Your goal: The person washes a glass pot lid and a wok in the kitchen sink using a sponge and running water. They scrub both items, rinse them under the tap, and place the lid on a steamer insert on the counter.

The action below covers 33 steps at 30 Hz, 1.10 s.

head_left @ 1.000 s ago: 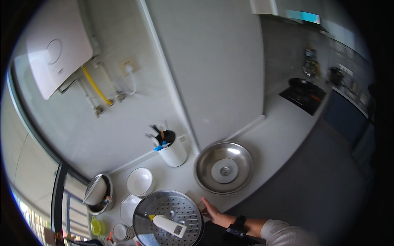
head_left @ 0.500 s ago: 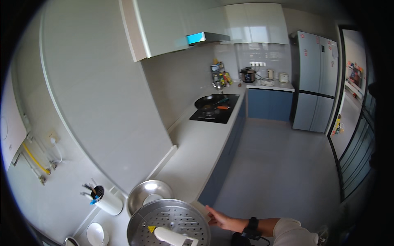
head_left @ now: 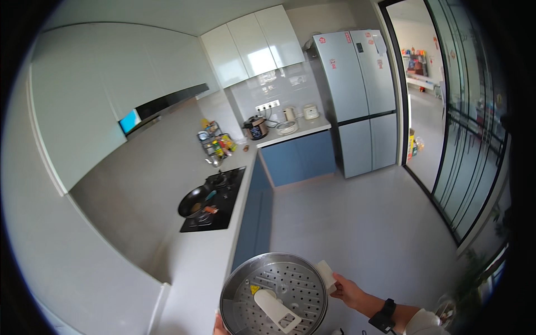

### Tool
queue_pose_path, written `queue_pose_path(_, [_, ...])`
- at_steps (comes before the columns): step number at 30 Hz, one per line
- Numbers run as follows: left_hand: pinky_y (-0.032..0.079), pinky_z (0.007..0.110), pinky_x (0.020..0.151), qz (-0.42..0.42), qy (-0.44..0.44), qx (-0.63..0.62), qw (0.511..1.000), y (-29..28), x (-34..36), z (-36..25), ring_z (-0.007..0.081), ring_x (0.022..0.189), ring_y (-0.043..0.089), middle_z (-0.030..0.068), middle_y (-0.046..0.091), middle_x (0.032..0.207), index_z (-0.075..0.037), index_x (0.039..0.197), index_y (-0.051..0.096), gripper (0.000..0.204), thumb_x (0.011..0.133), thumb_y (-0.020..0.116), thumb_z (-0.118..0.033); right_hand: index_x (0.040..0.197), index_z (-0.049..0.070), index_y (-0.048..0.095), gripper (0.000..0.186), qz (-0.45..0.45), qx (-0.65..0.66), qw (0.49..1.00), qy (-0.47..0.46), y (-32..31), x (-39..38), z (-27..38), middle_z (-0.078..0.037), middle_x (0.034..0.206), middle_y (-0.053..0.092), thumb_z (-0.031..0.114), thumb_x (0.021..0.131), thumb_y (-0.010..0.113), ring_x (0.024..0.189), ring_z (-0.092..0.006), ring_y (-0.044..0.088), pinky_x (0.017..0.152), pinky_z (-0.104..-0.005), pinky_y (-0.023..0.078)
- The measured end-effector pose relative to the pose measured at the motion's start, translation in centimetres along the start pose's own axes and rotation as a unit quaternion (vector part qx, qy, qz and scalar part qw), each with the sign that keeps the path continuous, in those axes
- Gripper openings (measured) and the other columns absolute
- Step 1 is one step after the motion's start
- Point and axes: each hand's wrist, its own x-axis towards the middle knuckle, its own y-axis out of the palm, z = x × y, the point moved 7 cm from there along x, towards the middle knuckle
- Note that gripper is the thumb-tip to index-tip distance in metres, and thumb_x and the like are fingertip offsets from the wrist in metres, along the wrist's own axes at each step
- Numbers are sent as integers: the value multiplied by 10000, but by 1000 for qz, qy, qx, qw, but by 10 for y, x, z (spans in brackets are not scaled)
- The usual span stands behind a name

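Observation:
A round steel steamer with a perforated bottom is held up in front of me, at the lower middle, over the counter's edge and the floor. Inside it lies a white handle-like piece with a yellow triangular label beside it. My right hand, wearing a black wrist strap, closes on the pale grip at the steamer's right side. On the opposite side, only a few fingers of my left hand show, pressed against the steamer's left side; the rest is cut off by the lower edge.
Along the left runs a pale counter with a black cooktop bearing a frying pan. Farther back stand spice bottles and a pressure cooker. A tall fridge and a glass sliding door are to the right.
My view has swung right; the steel bowl and utensil holder are out of sight. The steamer has moved off the counter, between both hands. My left hand's fingers have come into view.

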Motion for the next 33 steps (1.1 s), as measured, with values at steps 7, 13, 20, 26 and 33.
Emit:
queue_pose_path(7, [461,357,864,61,-50,-13,997,144,196,72,237,985,584,102,600,1091,-39,1191,507,420,957,358,-354,1089,64,547,490,-117,92,987,-59,-103,91,107,-59,1000,580,501,892,446,924,-181,517,862,-327,380])
queue_pose_path(13, [450,311,632,47,-99,73,991,256,350,109,111,780,573,-11,624,864,-130,1023,603,320,848,602,-398,952,40,570,543,-165,131,969,-130,-166,204,194,-71,877,601,562,828,485,808,-190,552,776,-325,420])
queue_pose_path(20, [434,262,586,93,-156,125,975,420,514,106,75,714,561,-46,610,817,-149,1026,601,333,847,597,-429,940,6,487,614,-267,157,942,-132,-201,315,330,-95,871,572,600,789,511,779,-206,551,719,-320,439])
queue_pose_path(26, [431,304,683,136,-181,138,964,535,657,137,96,799,551,-35,599,885,-158,1036,574,335,862,567,-443,995,-14,505,692,-299,158,926,-166,-230,411,436,-104,939,577,639,765,518,866,-227,554,812,-346,432])
queue_pose_path(33, [431,262,599,140,-153,126,970,656,843,179,83,733,562,-36,597,850,-153,1008,565,303,854,594,-413,954,-3,518,671,-283,160,927,-184,-281,579,565,-103,920,591,640,763,521,846,-218,559,784,-334,437])
